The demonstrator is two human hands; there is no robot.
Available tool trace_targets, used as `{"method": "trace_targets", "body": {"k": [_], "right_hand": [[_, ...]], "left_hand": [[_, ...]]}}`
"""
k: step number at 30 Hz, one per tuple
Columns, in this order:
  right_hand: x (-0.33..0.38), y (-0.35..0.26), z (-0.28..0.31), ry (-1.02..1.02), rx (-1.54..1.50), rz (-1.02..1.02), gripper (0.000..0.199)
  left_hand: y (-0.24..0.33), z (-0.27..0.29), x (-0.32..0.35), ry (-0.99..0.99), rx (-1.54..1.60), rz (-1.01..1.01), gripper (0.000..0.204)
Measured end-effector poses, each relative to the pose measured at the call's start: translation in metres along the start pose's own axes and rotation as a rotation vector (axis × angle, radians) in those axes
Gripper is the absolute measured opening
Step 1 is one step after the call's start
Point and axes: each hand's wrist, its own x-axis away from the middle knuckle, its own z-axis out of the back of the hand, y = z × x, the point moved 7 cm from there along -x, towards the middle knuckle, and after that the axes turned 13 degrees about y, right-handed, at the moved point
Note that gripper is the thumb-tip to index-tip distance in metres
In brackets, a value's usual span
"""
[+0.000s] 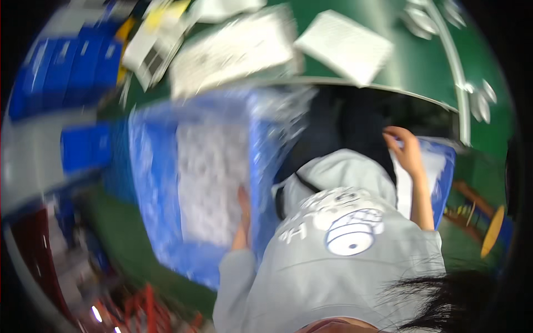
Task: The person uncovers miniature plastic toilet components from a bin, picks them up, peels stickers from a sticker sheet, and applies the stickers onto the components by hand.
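My left hand (243, 210) is down inside a large blue bin (157, 222) lined with clear plastic. Seen nearly edge-on and blurred, it has its fingers stretched out between the bin's right wall and a pale, bumpy white layer (211, 177). Whether it touches that layer I cannot tell. On the other side of my body, my right hand (408, 152) is raised with loosely bent fingers apart and nothing in them. Below it is a second blue bin (446, 180) with white flat material (404, 188) in it, partly hidden by my forearm.
Ahead is a green-topped table (316, 14) with a white sheet-like stack (345, 47) and a plastic-wrapped white bundle (233, 50). Several blue bins (66, 69) stand at the far left. A smaller blue bin (86, 147) is beside the lined one. Red shapes (147, 311) blur at lower left.
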Motion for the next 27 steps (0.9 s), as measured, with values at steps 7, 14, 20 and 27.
{"method": "trace_targets", "body": {"k": [7, 14, 20, 27], "right_hand": [[-0.017, 0.009, 0.112, 0.710, -0.252, -0.039, 0.012], [-0.044, 0.088, 0.231, 1.150, 0.365, -0.241, 0.061], [-0.065, 0.124, 0.208, 1.157, 0.310, -0.318, 0.046], [-0.072, -0.039, 0.124, 0.884, -0.299, 0.097, 0.051]], "left_hand": [[-0.050, -0.014, -0.033, -0.266, -0.292, 0.015, 0.037], [-0.046, 0.076, -0.122, -0.027, -0.188, 0.024, 0.029], [0.201, 0.206, -0.205, 0.424, 0.424, -0.108, 0.021], [0.472, 0.132, -0.179, -0.219, 1.117, -0.514, 0.051]]}}
